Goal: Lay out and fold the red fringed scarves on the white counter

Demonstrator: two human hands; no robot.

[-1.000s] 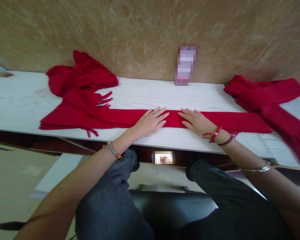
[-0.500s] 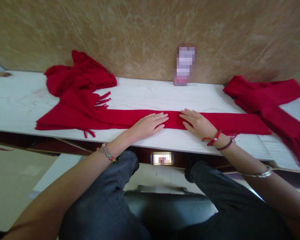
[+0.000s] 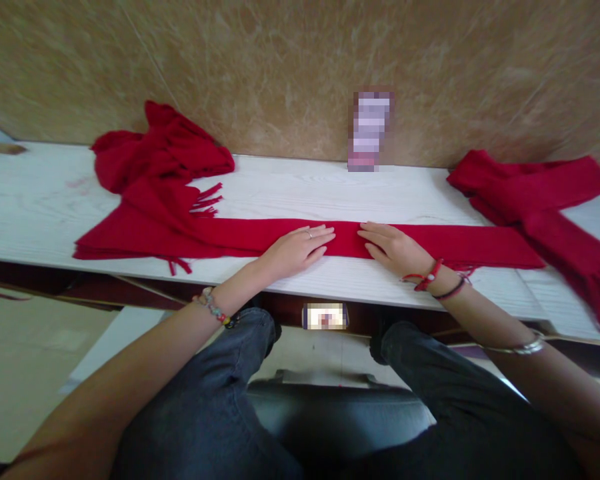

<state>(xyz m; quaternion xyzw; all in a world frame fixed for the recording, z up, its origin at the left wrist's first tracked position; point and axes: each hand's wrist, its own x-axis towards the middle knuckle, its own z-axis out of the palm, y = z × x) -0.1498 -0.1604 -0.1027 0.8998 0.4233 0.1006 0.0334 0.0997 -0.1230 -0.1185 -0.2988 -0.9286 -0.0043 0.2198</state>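
A red scarf (image 3: 347, 239) lies in a long flat band across the white wooden surface. My left hand (image 3: 300, 248) rests flat on it near the middle, fingers stretched out to the right. My right hand (image 3: 391, 245) lies on the band a short way to the right, its fingers pointing left. A strip of red cloth shows between the two hands. At the left the band meets a spread, fringed part, and a bunched red cloth (image 3: 165, 150) sits behind that. Whether these are one piece I cannot tell.
Another red scarf (image 3: 535, 190) lies crossed at the right, its fringe near the front edge. Against the brown marbled wall (image 3: 260, 73) leans a blurred-out upright object (image 3: 370, 130). The white surface (image 3: 290, 183) is narrow. Below its edge is a bright blurred-out rectangle (image 3: 325, 317).
Hardly anything differs. My right hand's fingertips have drawn very slightly toward me on the scarf, and my left hand has shifted a touch to the left.
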